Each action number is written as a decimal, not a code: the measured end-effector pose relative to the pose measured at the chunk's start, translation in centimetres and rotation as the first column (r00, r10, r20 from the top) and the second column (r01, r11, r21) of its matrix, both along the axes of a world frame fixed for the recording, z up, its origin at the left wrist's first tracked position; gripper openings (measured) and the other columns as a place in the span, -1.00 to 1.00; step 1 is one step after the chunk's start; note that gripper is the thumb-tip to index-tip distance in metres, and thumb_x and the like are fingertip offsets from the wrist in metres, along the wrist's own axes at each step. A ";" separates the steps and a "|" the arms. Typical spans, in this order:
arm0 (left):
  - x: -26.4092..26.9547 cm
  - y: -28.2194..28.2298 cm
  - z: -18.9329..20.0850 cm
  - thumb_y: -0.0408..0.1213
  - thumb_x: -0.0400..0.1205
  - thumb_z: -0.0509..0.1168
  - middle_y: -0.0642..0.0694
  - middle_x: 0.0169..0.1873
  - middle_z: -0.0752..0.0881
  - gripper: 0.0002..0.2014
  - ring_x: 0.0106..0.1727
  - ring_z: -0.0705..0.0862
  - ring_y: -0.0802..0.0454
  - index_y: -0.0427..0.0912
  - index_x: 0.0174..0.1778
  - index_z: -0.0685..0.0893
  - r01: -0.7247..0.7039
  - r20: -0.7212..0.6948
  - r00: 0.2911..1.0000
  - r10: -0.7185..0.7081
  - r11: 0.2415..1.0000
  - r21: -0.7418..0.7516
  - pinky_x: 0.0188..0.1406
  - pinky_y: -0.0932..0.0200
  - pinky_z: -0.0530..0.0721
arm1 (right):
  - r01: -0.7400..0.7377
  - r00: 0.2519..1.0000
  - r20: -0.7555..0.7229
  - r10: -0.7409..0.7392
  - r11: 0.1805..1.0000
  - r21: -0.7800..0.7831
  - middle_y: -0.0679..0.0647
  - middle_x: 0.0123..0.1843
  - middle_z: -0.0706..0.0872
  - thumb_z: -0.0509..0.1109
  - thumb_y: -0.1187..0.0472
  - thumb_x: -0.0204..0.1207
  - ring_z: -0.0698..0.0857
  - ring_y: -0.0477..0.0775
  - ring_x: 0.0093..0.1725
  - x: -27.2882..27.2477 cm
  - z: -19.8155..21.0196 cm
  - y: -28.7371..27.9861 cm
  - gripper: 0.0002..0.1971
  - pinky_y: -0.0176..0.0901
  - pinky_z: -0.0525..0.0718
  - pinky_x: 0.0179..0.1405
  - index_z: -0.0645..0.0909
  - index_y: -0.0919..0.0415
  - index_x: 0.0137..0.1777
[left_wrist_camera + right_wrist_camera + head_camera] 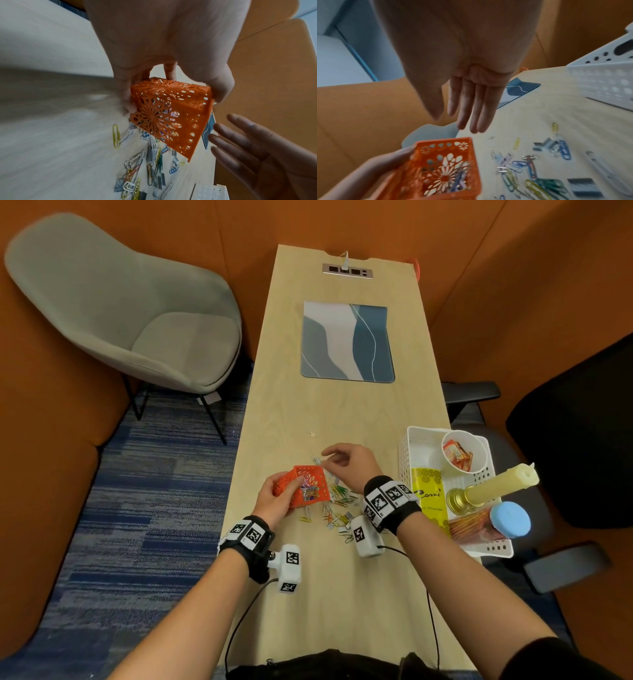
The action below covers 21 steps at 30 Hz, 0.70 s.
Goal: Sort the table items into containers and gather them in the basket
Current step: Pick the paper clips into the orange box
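My left hand (pixel 274 501) grips a small orange lattice box (pixel 310 486), tilted and lifted near the table's left edge; the box (pixel 169 115) (pixel 443 169) holds several coloured paper clips. My right hand (pixel 346 463) hovers just past the box with fingers (pixel 471 108) straight and empty. Loose coloured paper clips (pixel 337 508) and staple strips lie scattered on the table under and right of the box, with paper clips (pixel 137 169) and paper clips (pixel 530 169) in both wrist views. One lone clip (pixel 311 434) lies farther out.
A white perforated basket (pixel 406 453) on the right table edge holds a cup of packets (pixel 462 451), a yellow packet, a candle on a brass holder (pixel 493 486) and a blue-lidded jar (pixel 503 522). A blue mat (pixel 347 342) lies farther up. Chairs flank the table.
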<state>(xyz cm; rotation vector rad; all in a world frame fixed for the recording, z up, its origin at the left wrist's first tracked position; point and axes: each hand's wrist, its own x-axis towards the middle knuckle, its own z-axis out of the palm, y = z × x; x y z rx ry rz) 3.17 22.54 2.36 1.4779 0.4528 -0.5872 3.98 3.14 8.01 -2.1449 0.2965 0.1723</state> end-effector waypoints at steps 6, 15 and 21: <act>0.0 2.7 -0.4 -0.06 0.58 0.52 -0.21 0.21 0.76 -0.50 0.15 0.79 -0.10 -0.08 0.41 0.59 -0.146 -0.036 0.989 0.145 0.989 -0.033 0.06 -0.02 0.80 | -0.112 0.955 -0.297 0.012 0.940 -0.323 0.08 0.14 0.73 0.62 0.08 0.39 0.73 0.06 0.01 -1.9 -4.9 -1.5 -0.54 -0.04 0.75 0.09 0.67 0.11 0.29; -0.2 6.4 -1.4 0.01 0.56 0.53 -0.18 0.22 0.77 -0.49 0.14 0.81 -0.12 0.01 0.38 0.58 -0.266 -0.070 0.962 0.264 0.964 -0.015 0.10 -0.10 0.81 | -0.374 0.927 -0.267 0.262 0.667 -0.645 0.23 0.22 0.52 0.27 0.41 0.59 0.64 0.24 0.01 -3.3 -9.6 2.3 -0.73 0.01 0.68 -0.14 0.62 0.22 0.25; -0.4 5.4 -1.3 0.02 0.55 0.53 -0.18 0.21 0.77 -0.48 0.16 0.80 -0.13 -0.01 0.38 0.58 -0.227 -0.056 0.972 0.226 0.974 -0.019 0.13 -0.13 0.80 | -0.142 0.938 -0.346 -0.015 0.895 -0.423 0.11 -0.10 0.81 0.46 0.34 0.47 0.74 0.04 -0.15 -2.1 -8.6 0.3 -0.90 -0.20 0.73 -0.08 0.81 0.27 -0.08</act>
